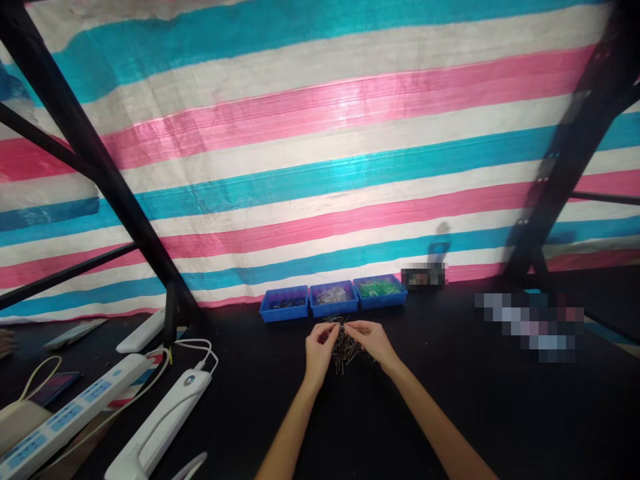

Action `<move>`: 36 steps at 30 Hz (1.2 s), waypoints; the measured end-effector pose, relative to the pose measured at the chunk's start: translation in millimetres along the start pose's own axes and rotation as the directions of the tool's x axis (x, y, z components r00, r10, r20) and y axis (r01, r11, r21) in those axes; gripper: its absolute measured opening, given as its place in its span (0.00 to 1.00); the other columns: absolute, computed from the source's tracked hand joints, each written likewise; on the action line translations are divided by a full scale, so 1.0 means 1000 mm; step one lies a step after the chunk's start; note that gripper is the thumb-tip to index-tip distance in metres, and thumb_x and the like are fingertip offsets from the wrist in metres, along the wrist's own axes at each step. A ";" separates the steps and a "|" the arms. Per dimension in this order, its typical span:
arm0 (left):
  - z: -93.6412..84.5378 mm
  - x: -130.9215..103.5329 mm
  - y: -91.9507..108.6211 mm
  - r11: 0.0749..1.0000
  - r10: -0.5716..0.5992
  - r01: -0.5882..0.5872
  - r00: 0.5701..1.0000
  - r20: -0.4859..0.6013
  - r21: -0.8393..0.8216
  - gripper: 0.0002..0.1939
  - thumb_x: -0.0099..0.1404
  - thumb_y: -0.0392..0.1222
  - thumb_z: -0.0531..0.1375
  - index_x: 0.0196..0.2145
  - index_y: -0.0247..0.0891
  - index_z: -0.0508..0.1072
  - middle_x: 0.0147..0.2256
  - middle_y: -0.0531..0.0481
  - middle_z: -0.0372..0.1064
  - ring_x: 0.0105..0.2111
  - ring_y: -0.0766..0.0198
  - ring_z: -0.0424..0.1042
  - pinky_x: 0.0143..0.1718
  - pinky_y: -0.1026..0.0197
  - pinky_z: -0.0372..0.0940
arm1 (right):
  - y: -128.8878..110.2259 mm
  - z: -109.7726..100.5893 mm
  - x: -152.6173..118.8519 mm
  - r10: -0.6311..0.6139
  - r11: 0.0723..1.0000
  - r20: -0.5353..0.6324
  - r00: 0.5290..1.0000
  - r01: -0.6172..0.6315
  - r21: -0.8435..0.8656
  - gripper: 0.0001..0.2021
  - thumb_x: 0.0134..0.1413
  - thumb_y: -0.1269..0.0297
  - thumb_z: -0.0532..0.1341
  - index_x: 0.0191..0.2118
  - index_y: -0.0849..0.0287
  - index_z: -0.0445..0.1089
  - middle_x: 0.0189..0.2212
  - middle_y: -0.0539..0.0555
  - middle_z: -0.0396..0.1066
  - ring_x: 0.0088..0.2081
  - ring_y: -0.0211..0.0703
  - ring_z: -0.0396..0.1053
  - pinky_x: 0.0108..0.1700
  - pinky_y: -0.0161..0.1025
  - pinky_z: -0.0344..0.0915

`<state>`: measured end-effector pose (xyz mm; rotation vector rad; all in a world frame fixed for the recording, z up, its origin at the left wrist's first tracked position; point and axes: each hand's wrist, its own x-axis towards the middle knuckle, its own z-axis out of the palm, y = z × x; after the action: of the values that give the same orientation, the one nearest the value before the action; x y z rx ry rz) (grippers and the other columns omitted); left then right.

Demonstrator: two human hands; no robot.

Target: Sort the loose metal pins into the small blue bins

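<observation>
Over a loose pile of thin metal screws or nails [343,355] on the black table [240,400], my two hands meet fingertip to fingertip. My left hand [319,343] is closed in a pinch at the left of the pile. From the right, my right hand [374,341] pinches close to the same spot. Whatever lies between the fingertips is too small to name. Just beyond stand three blue bins in a row: the left bin [285,315] has dark thin pieces, the middle bin [335,309] clear pieces or bags, the right bin [384,301] green pieces.
White power strips [80,403] and a white bar with a round button [163,420] lie at left with cables. Black frame posts [113,190] rise on both sides before a striped sheet [320,147]. Blurred-out items sit at right. Part of another person's hand [6,342] shows at far left.
</observation>
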<state>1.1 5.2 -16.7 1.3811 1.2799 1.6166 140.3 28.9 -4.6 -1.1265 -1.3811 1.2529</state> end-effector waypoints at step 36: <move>-0.022 0.011 0.011 0.996 -0.085 0.084 0.995 0.053 0.020 0.15 0.50 0.48 0.61 0.31 0.34 0.74 0.28 0.47 0.70 0.26 0.66 0.66 0.27 0.65 0.61 | -0.005 0.003 -0.002 -0.062 0.996 -0.067 0.996 0.058 -0.060 0.17 0.40 0.52 0.60 0.30 0.63 0.71 0.24 0.54 0.70 0.21 0.37 0.65 0.17 0.29 0.55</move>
<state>-21.1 6.3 -2.1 1.3533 1.3070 1.5051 137.4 26.1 0.1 -1.1488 -1.3974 1.1272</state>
